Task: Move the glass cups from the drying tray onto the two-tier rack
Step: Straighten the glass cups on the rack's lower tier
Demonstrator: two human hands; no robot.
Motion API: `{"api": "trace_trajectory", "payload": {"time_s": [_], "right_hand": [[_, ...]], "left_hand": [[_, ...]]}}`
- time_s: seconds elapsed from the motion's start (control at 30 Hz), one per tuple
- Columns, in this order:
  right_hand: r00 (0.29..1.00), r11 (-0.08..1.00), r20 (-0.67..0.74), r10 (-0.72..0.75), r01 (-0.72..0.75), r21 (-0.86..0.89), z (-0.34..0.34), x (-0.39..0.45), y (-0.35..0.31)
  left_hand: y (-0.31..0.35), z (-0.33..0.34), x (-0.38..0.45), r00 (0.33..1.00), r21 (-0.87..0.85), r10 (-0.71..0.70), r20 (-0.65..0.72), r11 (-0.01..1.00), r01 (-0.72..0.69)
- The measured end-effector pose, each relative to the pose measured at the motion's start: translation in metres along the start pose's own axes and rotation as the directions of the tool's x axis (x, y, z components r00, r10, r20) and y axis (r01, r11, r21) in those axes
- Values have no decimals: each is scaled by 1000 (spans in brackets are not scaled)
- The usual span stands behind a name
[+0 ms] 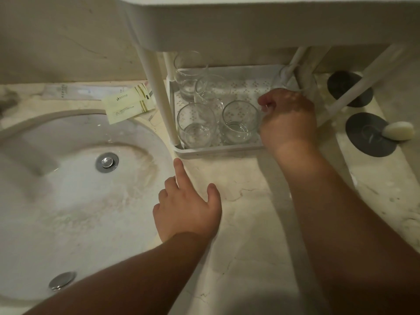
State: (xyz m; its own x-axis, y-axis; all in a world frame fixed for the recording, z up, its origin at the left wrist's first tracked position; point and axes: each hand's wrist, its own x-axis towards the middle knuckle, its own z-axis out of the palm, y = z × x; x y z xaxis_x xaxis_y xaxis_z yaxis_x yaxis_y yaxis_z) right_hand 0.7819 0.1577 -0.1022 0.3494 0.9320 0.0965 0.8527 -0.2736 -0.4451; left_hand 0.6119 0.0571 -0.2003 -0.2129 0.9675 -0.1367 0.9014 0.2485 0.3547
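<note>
The white two-tier rack stands on the marble counter; its upper tier [250,23] fills the top of the view. The lower tier [216,153] holds several clear glass cups, among them one at front left [196,126], one at front middle [239,122] and one at back left [188,75]. My right hand [288,119] is inside the lower tier at its right end, fingers curled around a glass cup [287,81] whose faint rim shows past my knuckles. My left hand [188,208] rests on the counter in front of the rack, index finger extended, holding nothing.
A white sink [68,178] with a metal drain [106,162] lies to the left. Paper sachets [129,105] sit behind the sink by the rack's front leg [156,87]. Two dark round coasters [350,89] [370,137] and a white oval object [397,131] lie right of the rack.
</note>
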Motion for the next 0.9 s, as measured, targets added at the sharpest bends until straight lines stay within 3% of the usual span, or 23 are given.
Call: {"api": "trace_trajectory", "payload": {"time_s": [0.2, 0.43, 0.57, 0.9], "right_hand": [[998, 990, 44, 46, -51, 133, 1, 10, -11], [998, 993, 66, -20, 12, 118, 5, 25, -22], [991, 999, 130, -31, 30, 16, 10, 30, -27], [989, 988, 137, -61, 40, 152, 28, 54, -32]], "left_hand": [[-1, 0, -1, 1000, -5, 3, -2, 1000, -3], [-2, 1, -1, 1000, -9, 11, -13, 1000, -11], [-2, 1, -1, 1000, -8, 7, -12, 1000, -7], [-1, 1, -2, 1000, -14, 8, -7, 1000, -8]]}}
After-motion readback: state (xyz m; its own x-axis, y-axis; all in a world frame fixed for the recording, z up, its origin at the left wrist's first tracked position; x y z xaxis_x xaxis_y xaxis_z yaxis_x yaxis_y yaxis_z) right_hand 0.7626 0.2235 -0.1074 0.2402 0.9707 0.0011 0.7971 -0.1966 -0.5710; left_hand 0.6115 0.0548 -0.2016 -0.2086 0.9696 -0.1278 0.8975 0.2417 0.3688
